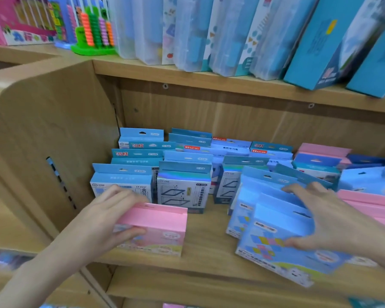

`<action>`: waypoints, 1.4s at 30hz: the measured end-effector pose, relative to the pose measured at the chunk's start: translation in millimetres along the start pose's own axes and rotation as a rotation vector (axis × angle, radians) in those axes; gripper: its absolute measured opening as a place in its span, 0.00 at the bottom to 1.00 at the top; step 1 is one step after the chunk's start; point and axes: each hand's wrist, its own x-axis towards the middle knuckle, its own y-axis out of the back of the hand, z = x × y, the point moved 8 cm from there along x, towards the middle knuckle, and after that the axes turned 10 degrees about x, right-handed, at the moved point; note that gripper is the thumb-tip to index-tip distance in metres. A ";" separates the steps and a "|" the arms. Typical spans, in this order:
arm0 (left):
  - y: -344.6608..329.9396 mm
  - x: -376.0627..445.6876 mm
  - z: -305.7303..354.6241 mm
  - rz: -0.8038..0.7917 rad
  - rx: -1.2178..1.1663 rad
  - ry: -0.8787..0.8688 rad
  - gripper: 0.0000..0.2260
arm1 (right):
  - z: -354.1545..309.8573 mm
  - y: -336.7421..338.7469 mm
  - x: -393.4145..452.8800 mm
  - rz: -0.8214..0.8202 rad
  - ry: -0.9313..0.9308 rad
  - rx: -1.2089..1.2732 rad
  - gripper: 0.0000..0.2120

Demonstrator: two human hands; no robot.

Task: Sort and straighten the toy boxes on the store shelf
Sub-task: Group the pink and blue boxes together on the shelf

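Gripping pink box (156,227) with your left hand (102,221), fingers clamped; right hand (333,221) fingers clamped on blue box (282,247), right of pink.

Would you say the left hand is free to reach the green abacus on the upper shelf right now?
Probably not yet: the left hand grips the pink box on the lower shelf, so it must release that first. The green abacus itself stands unobstructed at the shelf edge.

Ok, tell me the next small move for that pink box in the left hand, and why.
Probably carry the pink box rightward to the pink boxes at the shelf's right end. The left hand grips it in front of blue boxes, apart from its own kind, while the right hand holds a tilted blue box.
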 end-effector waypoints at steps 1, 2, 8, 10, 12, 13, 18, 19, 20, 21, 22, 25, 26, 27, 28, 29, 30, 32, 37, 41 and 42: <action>-1.2 1.7 2.3 0.005 0.001 0.000 0.18 | 7.6 -3.2 -2.6 -0.020 -0.006 0.011 0.46; -2.6 4.5 5.3 0.004 0.003 0.003 0.18 | 15.4 -5.2 -4.3 -0.026 -0.022 0.034 0.46; -26.0 40.1 29.4 0.057 0.062 0.078 0.22 | 22.9 0.3 4.0 0.082 -0.055 -0.037 0.44; -34.5 51.7 31.9 0.069 0.039 0.131 0.25 | 19.3 -1.2 9.1 0.098 -0.060 -0.131 0.44; -41.0 57.6 31.6 0.041 0.029 0.159 0.25 | 13.7 -0.5 11.9 0.164 -0.022 -0.210 0.44; -42.4 58.1 31.1 0.036 0.041 0.152 0.25 | 16.8 -2.5 12.0 0.193 -0.027 -0.220 0.44; -43.3 48.2 22.7 0.028 -0.015 0.128 0.28 | 21.1 -15.6 7.8 0.260 -0.040 -0.147 0.47; -41.2 45.1 21.3 0.039 -0.003 0.113 0.29 | 20.8 -15.5 7.7 0.288 -0.024 -0.146 0.47; -39.6 42.0 19.5 0.047 0.005 0.097 0.29 | 20.4 -14.0 7.6 0.301 -0.026 -0.140 0.48; -38.3 39.7 16.9 0.048 -0.001 0.094 0.29 | 19.4 -11.4 7.5 0.306 -0.017 -0.134 0.48; -37.7 37.9 13.6 0.046 -0.018 0.100 0.29 | 18.3 -10.1 8.2 0.299 0.003 -0.126 0.48; -33.9 36.0 5.6 0.050 -0.118 0.148 0.29 | 12.3 -3.7 9.7 0.285 0.053 0.013 0.47; -31.0 36.5 2.9 0.067 -0.146 0.167 0.29 | 8.5 0.8 11.6 0.292 0.070 0.068 0.47; -27.6 36.7 -0.6 0.082 -0.165 0.189 0.28 | 1.6 6.6 14.8 0.307 0.109 0.104 0.48; -24.6 36.8 -4.7 0.097 -0.179 0.210 0.27 | -7.7 12.6 19.4 0.321 0.154 0.125 0.49; -21.7 36.9 -9.3 0.111 -0.183 0.225 0.26 | -18.6 17.0 25.1 0.322 0.202 0.151 0.49; -18.6 36.1 -14.3 0.128 -0.170 0.230 0.24 | -29.9 19.7 31.8 0.309 0.247 0.189 0.47; -11.0 34.4 -26.1 0.169 -0.114 0.242 0.20 | -53.0 23.7 42.9 0.256 0.321 0.271 0.42; -8.3 21.0 -62.4 0.103 0.006 0.302 0.21 | -127.3 6.8 56.3 0.062 0.491 0.235 0.36; -10.0 11.9 -72.5 0.023 0.120 0.273 0.23 | -167.7 -24.6 70.8 0.035 0.555 -0.035 0.33; -9.6 12.0 -74.2 0.015 0.131 0.281 0.23 | -168.3 -26.8 73.4 0.055 0.555 -0.060 0.30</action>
